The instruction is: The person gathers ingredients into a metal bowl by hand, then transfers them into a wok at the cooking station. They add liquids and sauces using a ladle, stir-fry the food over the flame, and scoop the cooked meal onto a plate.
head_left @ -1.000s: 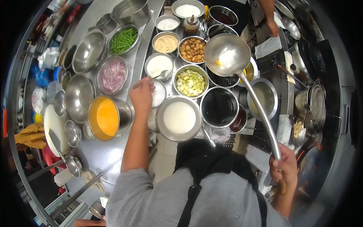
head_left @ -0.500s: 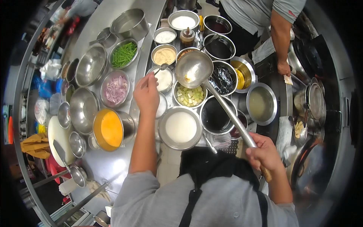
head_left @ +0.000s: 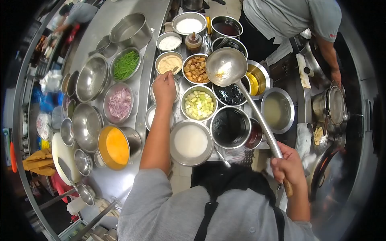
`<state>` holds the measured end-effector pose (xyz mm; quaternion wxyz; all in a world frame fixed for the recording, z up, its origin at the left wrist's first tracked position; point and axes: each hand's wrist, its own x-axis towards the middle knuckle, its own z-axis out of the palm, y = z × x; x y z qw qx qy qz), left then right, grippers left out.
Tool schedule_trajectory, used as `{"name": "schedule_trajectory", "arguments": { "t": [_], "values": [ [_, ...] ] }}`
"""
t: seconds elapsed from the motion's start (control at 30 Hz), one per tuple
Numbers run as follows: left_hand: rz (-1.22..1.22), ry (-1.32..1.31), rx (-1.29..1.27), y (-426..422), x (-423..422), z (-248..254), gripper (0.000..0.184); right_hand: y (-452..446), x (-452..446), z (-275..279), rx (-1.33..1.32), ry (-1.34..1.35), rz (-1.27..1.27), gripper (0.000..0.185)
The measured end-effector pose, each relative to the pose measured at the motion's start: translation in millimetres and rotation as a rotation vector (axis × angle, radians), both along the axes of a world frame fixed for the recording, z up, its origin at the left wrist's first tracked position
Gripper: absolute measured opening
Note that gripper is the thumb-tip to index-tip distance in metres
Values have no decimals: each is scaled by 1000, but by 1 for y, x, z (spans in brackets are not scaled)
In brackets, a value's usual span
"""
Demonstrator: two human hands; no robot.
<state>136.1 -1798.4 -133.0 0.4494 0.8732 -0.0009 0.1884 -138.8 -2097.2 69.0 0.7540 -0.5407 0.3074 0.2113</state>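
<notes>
The ladle (head_left: 226,67), grasped by the right hand (head_left: 288,164), overhangs bowl rims (head_left: 230,105); the left hand (head_left: 165,89) pinches a spoon (head_left: 175,69).

Left hand (head_left: 164,89): holds a spoon (head_left: 175,70) at the beige paste (head_left: 169,63).
Right hand (head_left: 287,164): grips a ladle (head_left: 226,67) over bowls (head_left: 230,127).

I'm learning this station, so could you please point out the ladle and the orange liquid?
Ladle (head_left: 258,116): head view, middle of its metal handle.
Orange liquid (head_left: 116,148): head view, its surface.

Ladle (head_left: 227,67): steel, long handle, wooden grip (head_left: 288,188); yellowish residue (head_left: 220,75) inside; held over dark bowl (head_left: 230,95). Spoon (head_left: 175,69): small, metal, at paste (head_left: 168,63).
</notes>
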Motion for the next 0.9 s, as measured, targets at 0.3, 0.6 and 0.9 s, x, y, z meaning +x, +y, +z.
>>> {"name": "schedule_trajectory", "arguments": {
  "t": [0.3,0.6,0.9],
  "values": [
    [12,194,-538,10,19,-2,28,0,6,-4,-3,1,43,58],
    [17,218,-690,22,29,-11,25,4,16,-8,-8,-5,84,55],
    [57,275,-815,27,28,-7,22,7,18,-6,20,-8,92,53]
  ]
}}
